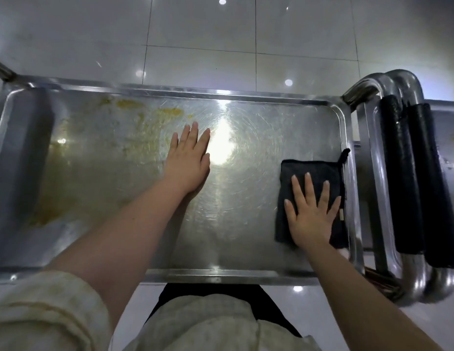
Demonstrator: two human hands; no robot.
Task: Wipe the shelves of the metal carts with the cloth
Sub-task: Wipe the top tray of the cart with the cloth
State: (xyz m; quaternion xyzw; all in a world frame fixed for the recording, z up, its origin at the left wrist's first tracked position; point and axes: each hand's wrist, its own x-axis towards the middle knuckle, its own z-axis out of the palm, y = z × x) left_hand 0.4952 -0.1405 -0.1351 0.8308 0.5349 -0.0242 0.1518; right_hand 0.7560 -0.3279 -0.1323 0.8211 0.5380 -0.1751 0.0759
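Cloth (312, 171) partly hidden under right hand (310, 216), fingers (310, 190) spread flat; left hand (187, 162) flat, empty, on shelf (246, 224).

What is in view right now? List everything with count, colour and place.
cart shelf: one, scratched silver steel with a raised rim, fills the middle of the view
stains: several patches, yellow-brown, on the left part of the shelf and along its far edge
cloth: one, black, folded, flat at the shelf's right end beside the rim
handles: two, chrome tubes with black foam grips, side by side just right of the shelf
second cart: one, silver, only partly seen at the right edge
floor tiles: pale grey, glossy, beyond and under the cart
sleeve: one, cream, bottom left
left hand: flat on the bare shelf near its middle
right hand: fingers spread, presses on the cloth
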